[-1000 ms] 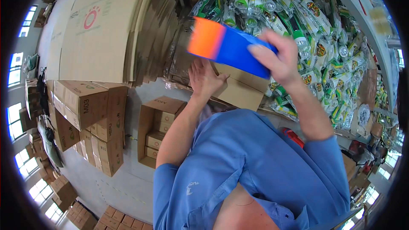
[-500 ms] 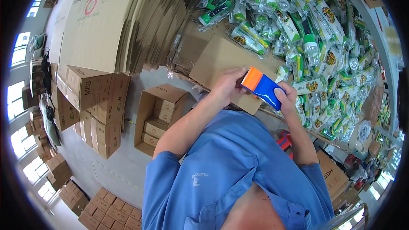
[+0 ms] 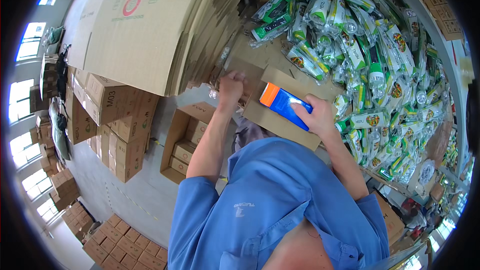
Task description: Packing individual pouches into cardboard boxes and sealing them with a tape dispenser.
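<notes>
A blue tape dispenser with an orange end [image 3: 284, 104] lies flat on a cardboard carton flap [image 3: 280, 125], the right hand [image 3: 315, 116] clamped over its near end. The left hand [image 3: 231, 86], fingers curled shut, presses the carton's far edge beside green-and-white packets [image 3: 370, 60].

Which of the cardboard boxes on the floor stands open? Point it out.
The open carton just left of the left forearm: its flaps are up and smaller boxes show inside. The stacked boxes further left are all shut.
</notes>
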Motion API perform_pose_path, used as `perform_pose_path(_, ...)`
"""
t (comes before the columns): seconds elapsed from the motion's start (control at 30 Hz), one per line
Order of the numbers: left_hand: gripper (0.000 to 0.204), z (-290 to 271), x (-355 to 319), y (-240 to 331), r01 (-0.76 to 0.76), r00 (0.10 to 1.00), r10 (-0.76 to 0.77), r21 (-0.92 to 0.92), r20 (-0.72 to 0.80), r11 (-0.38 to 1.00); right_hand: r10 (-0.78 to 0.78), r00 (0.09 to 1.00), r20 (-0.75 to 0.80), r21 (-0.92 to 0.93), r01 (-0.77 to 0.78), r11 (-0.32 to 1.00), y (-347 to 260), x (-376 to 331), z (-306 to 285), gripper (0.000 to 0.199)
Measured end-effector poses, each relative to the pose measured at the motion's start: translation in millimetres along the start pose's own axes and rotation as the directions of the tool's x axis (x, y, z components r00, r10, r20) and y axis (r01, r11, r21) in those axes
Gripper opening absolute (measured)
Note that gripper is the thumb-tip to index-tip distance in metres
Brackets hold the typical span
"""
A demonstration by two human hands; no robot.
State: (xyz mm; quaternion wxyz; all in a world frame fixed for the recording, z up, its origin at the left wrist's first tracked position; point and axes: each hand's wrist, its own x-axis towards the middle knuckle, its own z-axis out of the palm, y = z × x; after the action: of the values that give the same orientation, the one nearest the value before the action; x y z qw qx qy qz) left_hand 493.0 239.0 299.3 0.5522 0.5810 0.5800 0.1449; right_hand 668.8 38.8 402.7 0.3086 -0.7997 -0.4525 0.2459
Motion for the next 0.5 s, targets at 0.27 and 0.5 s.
perform_pose_path(0.27,0.034,35,48,-113,-0.377,0.904,0.427,0.546,0.038,0.749,0.018,0.997,0.080,0.148,-0.030,0.989,6,3,-9,0.036)
perform_pose_path(0.5,0.060,36,-54,8,-0.320,0.936,0.270,0.221,0.225,0.921,0.018,0.998,0.055,0.194,-0.029,0.981,34,-8,-10,0.038)
